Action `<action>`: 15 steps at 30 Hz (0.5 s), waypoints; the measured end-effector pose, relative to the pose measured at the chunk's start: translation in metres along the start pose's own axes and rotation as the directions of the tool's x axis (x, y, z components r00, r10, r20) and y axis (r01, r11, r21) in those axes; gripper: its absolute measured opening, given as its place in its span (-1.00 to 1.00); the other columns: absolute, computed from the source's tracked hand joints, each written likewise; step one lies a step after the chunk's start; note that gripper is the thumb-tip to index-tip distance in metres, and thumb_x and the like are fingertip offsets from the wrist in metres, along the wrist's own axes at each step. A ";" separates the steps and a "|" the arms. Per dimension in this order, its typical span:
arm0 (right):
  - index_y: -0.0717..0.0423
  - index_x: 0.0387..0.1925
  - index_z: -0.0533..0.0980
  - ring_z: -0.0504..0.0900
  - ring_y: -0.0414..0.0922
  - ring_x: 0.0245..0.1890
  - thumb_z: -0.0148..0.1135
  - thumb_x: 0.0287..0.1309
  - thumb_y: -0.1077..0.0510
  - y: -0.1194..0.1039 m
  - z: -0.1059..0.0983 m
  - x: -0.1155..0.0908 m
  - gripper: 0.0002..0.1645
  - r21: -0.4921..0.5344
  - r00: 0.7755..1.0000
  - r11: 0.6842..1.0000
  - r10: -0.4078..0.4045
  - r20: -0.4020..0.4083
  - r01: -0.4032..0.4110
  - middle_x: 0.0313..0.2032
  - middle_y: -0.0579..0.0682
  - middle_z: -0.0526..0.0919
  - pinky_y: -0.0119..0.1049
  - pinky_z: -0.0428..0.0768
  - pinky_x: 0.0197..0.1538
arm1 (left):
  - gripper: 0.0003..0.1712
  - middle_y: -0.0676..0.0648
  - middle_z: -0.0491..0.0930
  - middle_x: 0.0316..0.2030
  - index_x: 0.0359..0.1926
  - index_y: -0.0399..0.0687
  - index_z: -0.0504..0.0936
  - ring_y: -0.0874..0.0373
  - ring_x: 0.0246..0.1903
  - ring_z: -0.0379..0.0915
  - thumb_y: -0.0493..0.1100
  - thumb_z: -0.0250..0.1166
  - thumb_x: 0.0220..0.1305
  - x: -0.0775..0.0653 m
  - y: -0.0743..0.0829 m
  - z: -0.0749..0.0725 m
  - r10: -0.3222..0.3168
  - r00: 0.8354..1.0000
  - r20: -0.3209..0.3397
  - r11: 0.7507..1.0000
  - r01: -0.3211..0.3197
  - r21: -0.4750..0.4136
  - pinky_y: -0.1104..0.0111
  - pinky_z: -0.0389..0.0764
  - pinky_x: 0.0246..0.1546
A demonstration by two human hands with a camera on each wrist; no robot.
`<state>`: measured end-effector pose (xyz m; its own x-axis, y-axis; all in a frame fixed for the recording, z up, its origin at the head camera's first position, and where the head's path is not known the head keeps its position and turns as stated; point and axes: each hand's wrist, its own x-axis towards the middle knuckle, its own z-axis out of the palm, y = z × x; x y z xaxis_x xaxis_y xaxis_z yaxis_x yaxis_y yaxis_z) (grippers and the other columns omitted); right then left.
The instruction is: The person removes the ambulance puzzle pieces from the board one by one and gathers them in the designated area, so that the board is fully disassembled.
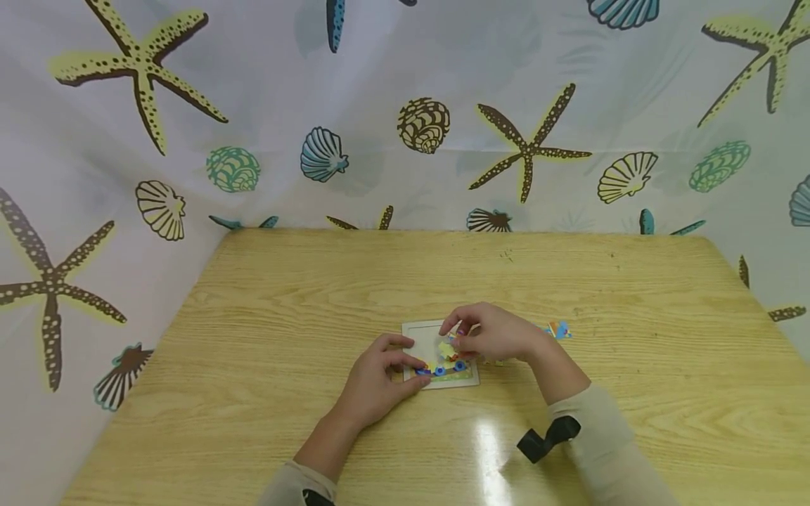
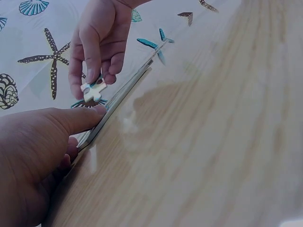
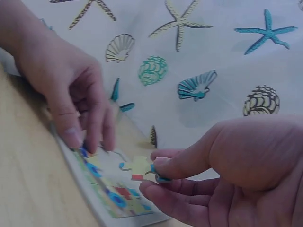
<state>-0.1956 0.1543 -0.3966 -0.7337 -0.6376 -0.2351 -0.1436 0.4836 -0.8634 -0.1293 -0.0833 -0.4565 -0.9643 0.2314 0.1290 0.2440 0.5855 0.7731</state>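
A shallow white puzzle tray [image 1: 422, 333] lies on the table with a strip of joined, colourful jigsaw pieces [image 1: 439, 372] along its near side. My left hand [image 1: 373, 383] rests over the tray's left end, its thumb along the near edge and its fingertips touching the leftmost pieces. Above the tray, my right hand [image 1: 496, 334] pinches a pale yellow puzzle piece [image 3: 138, 165] between thumb and fingers. The left wrist view shows the pale back of that piece [image 2: 94, 91], raised off the tray. Fingers partly cover the held piece.
Loose puzzle pieces [image 1: 560, 329] lie on the table right of the tray, partly behind the right wrist. The wood-grain table [image 1: 285, 302] extends on both sides. A white cloth [image 1: 380, 197] printed with starfish and shells hangs around the far and side edges.
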 end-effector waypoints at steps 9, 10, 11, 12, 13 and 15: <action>0.30 -0.12 0.56 0.64 -0.08 -0.39 0.20 0.34 0.27 0.009 -0.030 -0.018 -0.84 0.018 0.998 0.998 0.055 0.028 -0.055 -0.35 0.16 0.67 -0.18 0.66 -0.24 | -0.84 0.07 0.56 0.10 -0.31 0.14 0.82 0.28 -0.21 0.44 -0.07 0.58 0.03 0.000 0.001 0.001 -0.023 1.000 -0.002 1.000 0.023 -0.007 0.37 0.50 -0.12; 0.30 -0.13 0.56 0.65 -0.08 -0.39 0.21 0.33 0.27 0.009 -0.033 -0.021 -0.84 0.021 0.997 0.997 0.069 0.023 -0.070 -0.36 0.16 0.66 -0.17 0.68 -0.23 | -0.84 0.08 0.55 0.10 -0.31 0.14 0.82 0.28 -0.21 0.44 -0.07 0.58 0.03 -0.001 0.001 0.001 -0.026 1.000 -0.001 1.000 0.026 -0.008 0.37 0.49 -0.12; 0.31 -0.13 0.56 0.67 -0.08 -0.38 0.23 0.31 0.27 0.010 -0.035 -0.023 -0.84 0.024 0.996 0.996 0.083 0.020 -0.083 -0.35 0.15 0.66 -0.16 0.69 -0.20 | -0.84 0.08 0.55 0.10 -0.31 0.14 0.82 0.28 -0.21 0.43 -0.07 0.58 0.03 -0.001 0.002 0.001 -0.031 1.000 0.000 0.999 0.031 -0.009 0.37 0.49 -0.12; 0.32 -0.13 0.55 0.69 -0.08 -0.36 0.24 0.30 0.28 0.011 -0.037 -0.025 -0.83 0.030 0.995 0.995 0.095 0.014 -0.095 -0.33 0.14 0.66 -0.14 0.71 -0.17 | -0.84 0.08 0.55 0.10 -0.31 0.14 0.82 0.28 -0.21 0.43 -0.07 0.58 0.03 -0.001 0.002 0.001 -0.035 0.999 0.000 0.999 0.035 -0.010 0.37 0.49 -0.12; 0.33 -0.13 0.54 0.71 -0.06 -0.34 0.24 0.29 0.29 0.012 -0.040 -0.027 -0.83 0.040 0.995 0.994 0.103 0.011 -0.104 -0.32 0.14 0.65 -0.12 0.71 -0.15 | -0.84 0.09 0.55 0.10 -0.31 0.14 0.82 0.28 -0.21 0.43 -0.08 0.58 0.03 -0.001 0.002 0.001 -0.038 0.999 0.000 0.999 0.038 -0.011 0.38 0.49 -0.13; 0.33 -0.14 0.54 0.73 -0.05 -0.31 0.27 0.27 0.30 0.013 -0.044 -0.030 -0.83 0.044 0.993 0.992 0.120 -0.004 -0.120 -0.32 0.12 0.64 -0.10 0.72 -0.11 | -0.84 0.09 0.55 0.11 -0.31 0.14 0.82 0.28 -0.21 0.43 -0.08 0.58 0.03 -0.001 0.002 0.001 -0.043 0.999 0.001 0.999 0.043 -0.015 0.38 0.49 -0.13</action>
<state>-0.2048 0.2068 -0.3811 -0.7485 -0.5722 -0.3353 -0.0256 0.5301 -0.8476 -0.1277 -0.0815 -0.4555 -0.9737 0.2071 0.0946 0.2005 0.5830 0.7873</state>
